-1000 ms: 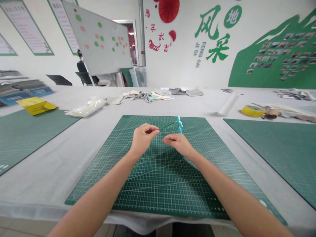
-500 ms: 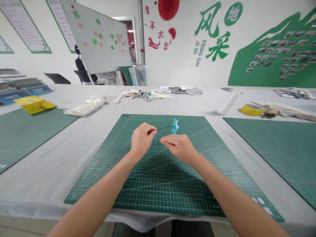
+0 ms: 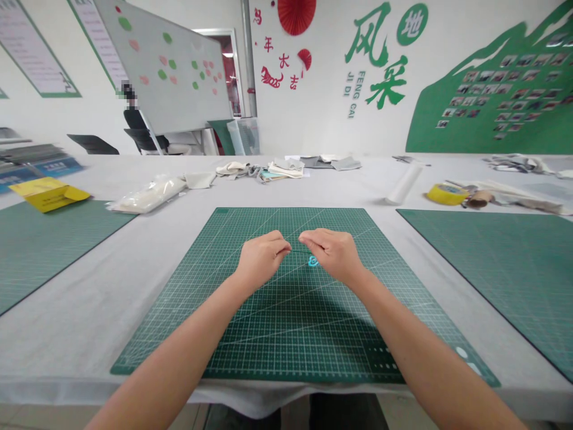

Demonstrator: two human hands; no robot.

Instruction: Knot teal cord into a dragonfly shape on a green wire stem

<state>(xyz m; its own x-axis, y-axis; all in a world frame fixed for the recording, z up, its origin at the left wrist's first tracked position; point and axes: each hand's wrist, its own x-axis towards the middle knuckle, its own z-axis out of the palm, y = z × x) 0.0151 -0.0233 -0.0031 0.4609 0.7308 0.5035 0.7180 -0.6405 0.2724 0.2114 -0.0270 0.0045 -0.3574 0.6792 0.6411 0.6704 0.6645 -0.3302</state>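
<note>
Wire is pinched tight between our left hand and right hand, now drawn close, and its turquoise loop has swung down beside the right hand, just over the cutting mat.

**White room, red and green on the walls**

The white back wall carries a red paper fan, small red cut-outs, large green characters and a green mountain-shaped panel dotted with small photos. A grey pipe runs up the wall beside a doorway. A tilted whiteboard with coloured dots stands at the left, with black chairs beside it and green-framed posters behind. A long table under pale grey cloth fills the foreground. The light is even and bright.
</note>
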